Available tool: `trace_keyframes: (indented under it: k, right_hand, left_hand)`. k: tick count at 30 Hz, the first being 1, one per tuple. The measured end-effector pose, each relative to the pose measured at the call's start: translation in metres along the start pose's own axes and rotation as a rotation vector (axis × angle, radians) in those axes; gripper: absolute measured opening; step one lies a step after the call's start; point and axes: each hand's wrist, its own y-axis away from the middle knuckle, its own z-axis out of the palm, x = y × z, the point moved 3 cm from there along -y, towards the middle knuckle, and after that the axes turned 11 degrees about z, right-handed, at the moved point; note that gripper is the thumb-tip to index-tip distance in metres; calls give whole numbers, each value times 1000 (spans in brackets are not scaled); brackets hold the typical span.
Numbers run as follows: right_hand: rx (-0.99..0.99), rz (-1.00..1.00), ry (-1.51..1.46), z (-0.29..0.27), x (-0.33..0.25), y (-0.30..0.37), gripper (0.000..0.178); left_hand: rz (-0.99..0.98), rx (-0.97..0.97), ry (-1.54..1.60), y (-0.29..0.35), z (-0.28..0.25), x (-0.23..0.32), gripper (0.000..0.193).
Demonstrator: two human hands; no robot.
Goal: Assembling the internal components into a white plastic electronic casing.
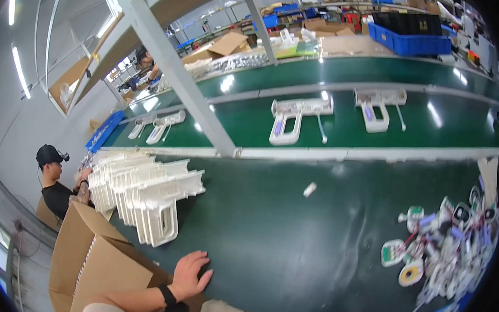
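Note:
My left hand [190, 274] rests at the near edge of the green work table [272, 240], palm down. Its fingers are apart and nothing is in them; a black band circles the wrist. Just beyond it stands a row of nested white plastic housing halves [152, 201], shaped like guns with a looped handle. One small white part [310, 189] lies alone on the table further right. A heap of wired assemblies with green circuit boards and purple cells [448, 242] covers the right end. My right hand is out of view.
An open cardboard box [100, 267] stands left of my forearm. Beyond the table, a green conveyor [235, 119] carries several white housings with parts inside [303, 110]. A grey post [179, 80] slants across. A co-worker in a black cap [54, 181] is at the left. A blue bin [405, 42] sits at the back.

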Motion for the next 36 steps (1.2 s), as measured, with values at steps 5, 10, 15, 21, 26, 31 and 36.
trace_keyframes:
  k: [5,10,15,21,26,31,36]
  right_hand:
    - [-47,134,-35,49,92,124,29]
    - [-6,237,-73,57,144,212,29]
    - [54,264,-77,23,148,213,28]
    - [-47,307,-76,19,116,143,28]
    - [-270,455,-111,69,105,169,28]
    - [-373,533,-188,95,84,200,27]
    - [-335,491,-206,70,78,153,27]
  left_hand:
    - [42,59,-45,-2,-6,-1,31]
    - [80,-54,-45,-24,-8,1,30]
    - [207,14,26,-19,-7,0,33]
    - [145,-102,34,-20,-3,8,31]
    - [116,-221,38,-26,-1,5,41]
    - [48,-341,24,-25,3,2,43]
    - [26,-391,16,-20,3,9,47]
